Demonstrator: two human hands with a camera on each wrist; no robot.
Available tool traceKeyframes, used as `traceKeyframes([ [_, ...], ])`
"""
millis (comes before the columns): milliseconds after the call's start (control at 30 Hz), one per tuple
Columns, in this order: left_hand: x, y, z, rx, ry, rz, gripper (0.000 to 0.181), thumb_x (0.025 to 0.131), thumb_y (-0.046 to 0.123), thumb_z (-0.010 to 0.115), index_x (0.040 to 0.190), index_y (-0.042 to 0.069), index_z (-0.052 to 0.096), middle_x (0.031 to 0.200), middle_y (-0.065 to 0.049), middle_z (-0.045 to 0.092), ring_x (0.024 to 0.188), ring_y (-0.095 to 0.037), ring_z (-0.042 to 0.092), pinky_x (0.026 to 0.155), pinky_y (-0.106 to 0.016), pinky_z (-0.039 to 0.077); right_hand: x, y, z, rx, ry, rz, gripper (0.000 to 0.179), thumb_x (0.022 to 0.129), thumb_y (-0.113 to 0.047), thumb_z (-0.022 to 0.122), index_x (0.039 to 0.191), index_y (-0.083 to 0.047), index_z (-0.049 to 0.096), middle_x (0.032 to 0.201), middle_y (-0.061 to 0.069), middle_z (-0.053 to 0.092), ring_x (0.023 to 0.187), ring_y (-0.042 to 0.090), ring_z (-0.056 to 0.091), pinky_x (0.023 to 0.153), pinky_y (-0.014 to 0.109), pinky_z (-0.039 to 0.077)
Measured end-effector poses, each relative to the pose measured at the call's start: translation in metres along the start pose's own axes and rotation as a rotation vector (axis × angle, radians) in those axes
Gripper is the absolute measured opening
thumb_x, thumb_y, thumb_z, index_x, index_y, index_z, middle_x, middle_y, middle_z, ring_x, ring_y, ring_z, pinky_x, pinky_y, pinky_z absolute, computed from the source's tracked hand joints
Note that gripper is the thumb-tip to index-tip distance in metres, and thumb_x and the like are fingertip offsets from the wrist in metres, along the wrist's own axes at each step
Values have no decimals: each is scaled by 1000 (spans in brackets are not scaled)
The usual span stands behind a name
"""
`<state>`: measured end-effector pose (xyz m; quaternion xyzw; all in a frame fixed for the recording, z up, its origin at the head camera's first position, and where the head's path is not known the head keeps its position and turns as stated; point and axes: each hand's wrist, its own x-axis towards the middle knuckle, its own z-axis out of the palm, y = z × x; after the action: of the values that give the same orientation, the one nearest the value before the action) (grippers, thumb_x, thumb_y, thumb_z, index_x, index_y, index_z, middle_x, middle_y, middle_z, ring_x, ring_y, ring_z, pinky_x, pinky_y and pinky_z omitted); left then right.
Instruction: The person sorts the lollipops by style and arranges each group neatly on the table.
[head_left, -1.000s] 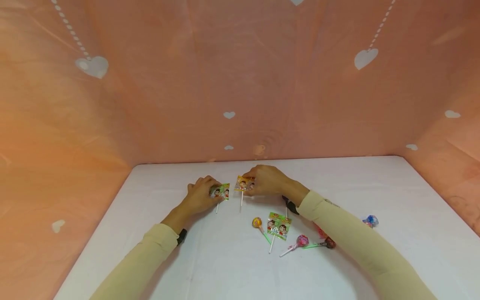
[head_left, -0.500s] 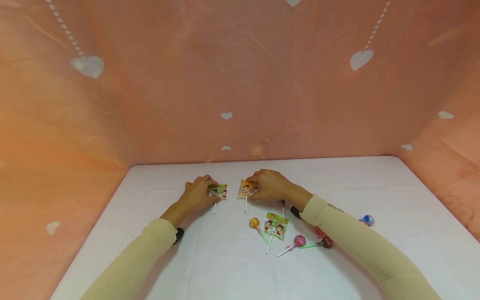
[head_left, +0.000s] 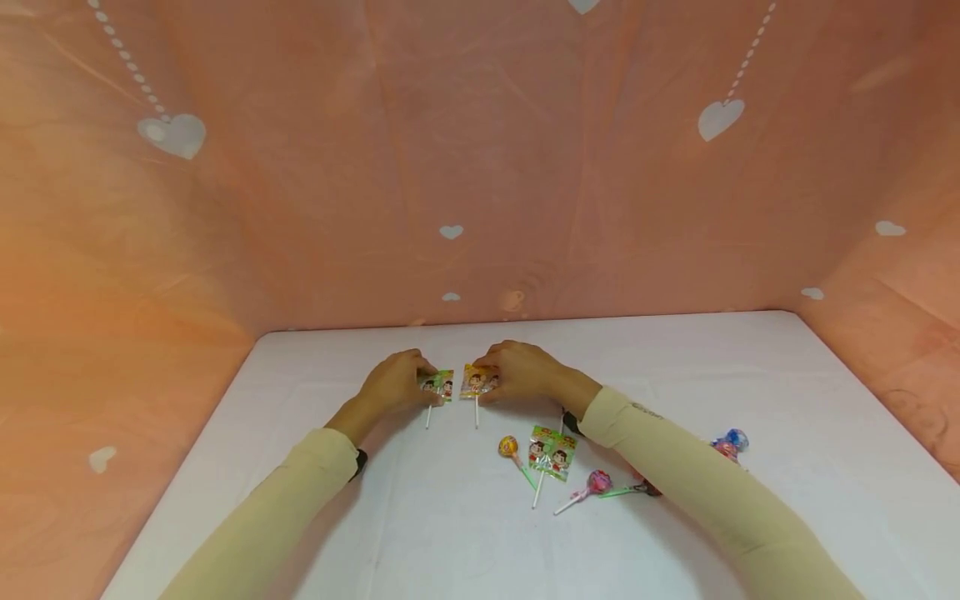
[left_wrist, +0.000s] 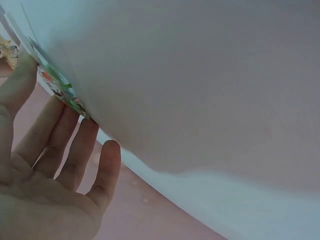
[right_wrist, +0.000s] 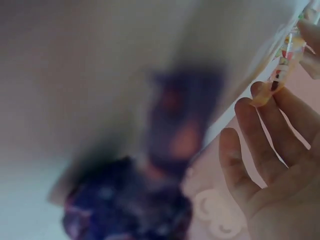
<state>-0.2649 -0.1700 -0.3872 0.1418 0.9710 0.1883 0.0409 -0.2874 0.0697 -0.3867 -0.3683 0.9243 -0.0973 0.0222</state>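
Note:
In the head view my left hand [head_left: 392, 385] pinches a lollipop in a flat green packet [head_left: 447, 387], thumb at the stick end and fingertips at the top edge. To its right, my right hand [head_left: 527, 372] pinches a lollipop in a flat orange packet [head_left: 472, 382] the same way. A narrow gap separates the two packets, and both white sticks point toward me. The left wrist view shows the green packet [left_wrist: 62, 90] edge-on at the tabletop. In the right wrist view the fingers touch the orange packet's edge [right_wrist: 280, 75].
Nearer me lie a yellow lollipop [head_left: 508, 447], another green-packet lollipop [head_left: 552, 452] and a pink one [head_left: 599, 482]. A dark lollipop [head_left: 647, 488] is partly under the right sleeve. Beyond the sleeve is a blue one [head_left: 738, 439]. A blurred purple wrapper [right_wrist: 130, 200] looms in the right wrist view.
My right hand has shifted left with the orange-packet lollipop, after a slight move right, so it is now closer to the green one. My left hand stays nearly in place.

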Motion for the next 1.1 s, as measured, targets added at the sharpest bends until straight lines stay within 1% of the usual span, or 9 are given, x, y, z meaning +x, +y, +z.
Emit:
traceKeyframes([
  [100, 0, 0, -2, -4, -15, 1, 50, 75, 34, 87, 114, 7, 74, 98, -4, 66, 94, -21, 61, 88, -40, 50, 1, -3, 2, 11, -19, 7, 59, 85, -46, 73, 135, -16, 63, 128, 2, 66, 121, 20, 60, 103, 39, 48],
  [267, 0, -4, -7, -58, -63, 15, 53, 77, 32, 86, 118, 3, 72, 97, -6, 64, 91, -19, 59, 87, -38, 50, 1, -5, 2, 20, -48, 31, 62, 86, -49, 73, 138, -17, 60, 132, 1, 62, 125, 20, 56, 103, 39, 48],
  [333, 1, -5, -9, -80, -97, 27, 51, 80, 30, 83, 121, 2, 71, 97, -7, 63, 90, -18, 57, 86, -35, 49, 1, -6, 3, 23, -58, 42, 64, 86, -50, 73, 139, -17, 59, 133, 1, 61, 126, 20, 54, 104, 40, 48],
  [467, 2, -7, -12, -65, -157, 57, 46, 87, 24, 77, 126, 2, 67, 97, -7, 61, 89, -17, 50, 82, -32, 44, 0, -5, 4, 34, -71, 48, 66, 86, -53, 72, 140, -18, 58, 136, 2, 59, 129, 21, 52, 105, 41, 47],
  [533, 2, -8, -13, -60, -164, 65, 43, 88, 21, 75, 126, 2, 67, 98, -8, 61, 90, -19, 50, 84, -34, 44, -1, -4, 4, 39, -70, 47, 65, 86, -53, 72, 139, -18, 59, 136, 2, 59, 130, 22, 52, 105, 42, 47],
  [633, 2, -7, -11, -58, -139, 71, 42, 86, 18, 77, 124, 1, 68, 102, -10, 64, 96, -22, 56, 91, -40, 48, -2, -3, 4, 50, -57, 45, 61, 87, -51, 72, 136, -17, 62, 135, 3, 60, 128, 22, 53, 104, 42, 47],
  [800, 2, -1, -11, -33, -104, 31, 41, 83, 18, 81, 120, 3, 71, 110, -11, 68, 109, -29, 62, 101, -47, 47, -4, -3, 4, 47, -29, 15, 55, 88, -47, 72, 133, -15, 64, 131, 3, 61, 126, 22, 55, 103, 41, 48],
  [933, 1, 8, -15, -37, -118, -38, 41, 81, 17, 82, 118, 4, 72, 117, -11, 69, 116, -31, 61, 104, -49, 45, -6, -5, 3, 44, -26, 5, 54, 90, -46, 70, 134, -15, 63, 131, 3, 61, 126, 21, 54, 106, 40, 46],
  [1100, 4, 13, -21, -49, -142, -101, 41, 77, 17, 84, 115, 5, 72, 121, -12, 68, 115, -30, 61, 101, -49, 47, -4, -8, 3, 50, -28, 12, 53, 91, -44, 69, 136, -16, 62, 134, 3, 60, 128, 21, 53, 108, 40, 44],
])
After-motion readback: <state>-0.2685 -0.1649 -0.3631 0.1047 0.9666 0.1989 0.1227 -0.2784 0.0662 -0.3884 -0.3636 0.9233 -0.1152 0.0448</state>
